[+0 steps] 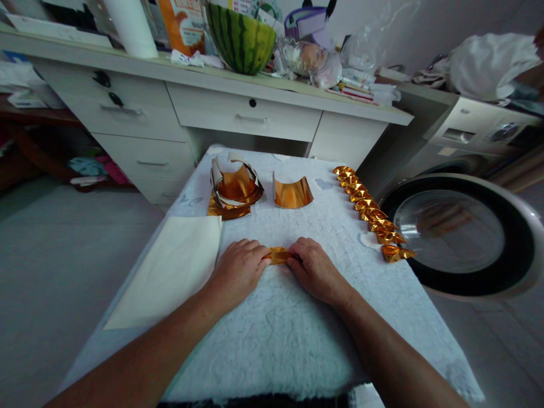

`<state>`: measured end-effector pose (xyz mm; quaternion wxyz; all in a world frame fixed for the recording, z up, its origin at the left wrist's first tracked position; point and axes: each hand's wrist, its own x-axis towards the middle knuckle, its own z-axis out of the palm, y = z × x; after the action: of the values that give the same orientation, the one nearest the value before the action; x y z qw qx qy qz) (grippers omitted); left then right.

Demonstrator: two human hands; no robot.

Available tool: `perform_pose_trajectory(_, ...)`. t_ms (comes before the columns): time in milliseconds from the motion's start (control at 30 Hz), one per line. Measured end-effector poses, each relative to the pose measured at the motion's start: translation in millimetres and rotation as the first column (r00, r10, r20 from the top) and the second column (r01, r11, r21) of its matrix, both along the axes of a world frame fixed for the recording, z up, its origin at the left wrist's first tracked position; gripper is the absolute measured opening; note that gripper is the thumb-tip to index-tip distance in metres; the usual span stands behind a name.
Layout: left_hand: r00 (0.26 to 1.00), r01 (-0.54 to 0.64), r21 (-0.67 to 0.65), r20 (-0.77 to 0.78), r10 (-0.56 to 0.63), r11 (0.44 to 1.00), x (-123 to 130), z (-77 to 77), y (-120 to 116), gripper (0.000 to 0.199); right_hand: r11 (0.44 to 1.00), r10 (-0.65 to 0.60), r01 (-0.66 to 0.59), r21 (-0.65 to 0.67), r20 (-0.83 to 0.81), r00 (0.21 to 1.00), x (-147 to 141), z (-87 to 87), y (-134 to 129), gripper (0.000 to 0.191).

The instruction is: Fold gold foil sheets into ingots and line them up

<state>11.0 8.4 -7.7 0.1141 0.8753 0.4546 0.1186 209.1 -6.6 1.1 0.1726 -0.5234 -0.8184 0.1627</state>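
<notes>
Between my hands, a small folded strip of gold foil paper [279, 255] lies low over the cloth-covered table [272, 340]. My left hand [243, 265] pinches its left end, and my right hand [315, 266] pinches the right end; the fingertips partly hide both ends. Just beyond my hands stands one curved gold foil sheet [293, 194]. Behind my left hand is a curled stack of gold foil sheets [236, 187]. Along the table's right side runs a row of folded gold foil pieces [369, 212].
A cream paper sheet [170, 272] lies at the table's left. Behind stands a white desk with drawers [250, 116], bearing a cut watermelon [240, 39], a white roll [131, 28] and plastic bags. On the right, a washing machine's open round door [459, 235] reaches close to the table edge.
</notes>
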Motion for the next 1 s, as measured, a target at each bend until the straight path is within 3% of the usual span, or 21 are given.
perform_pose_trajectory(433, 0.992, -0.113, 0.033, -0.061, 0.115, 0.993, 1.2, -1.4, -0.7, 0.022, 0.994, -0.109, 0.110, -0.002, 0.110, 0.988, -3.7, -2.7, 1.1, 0.020)
perform_pose_trajectory(733, 0.975, -0.162, 0.058, -0.143, 0.168, 0.985, 3.7, 0.2, -0.1, 0.023, 0.982, -0.185, 0.189, -0.031, 0.088, 0.979, -4.7, -4.8, 1.1, 0.009)
perform_pose_trajectory(1000, 0.974, -0.182, 0.043, -0.128, 0.186, 0.982, 3.8, 3.3, -1.5, 0.019, 0.965, -0.257, 0.259, -0.028, 0.063, 0.964, -7.7, -5.7, -0.1, 0.001)
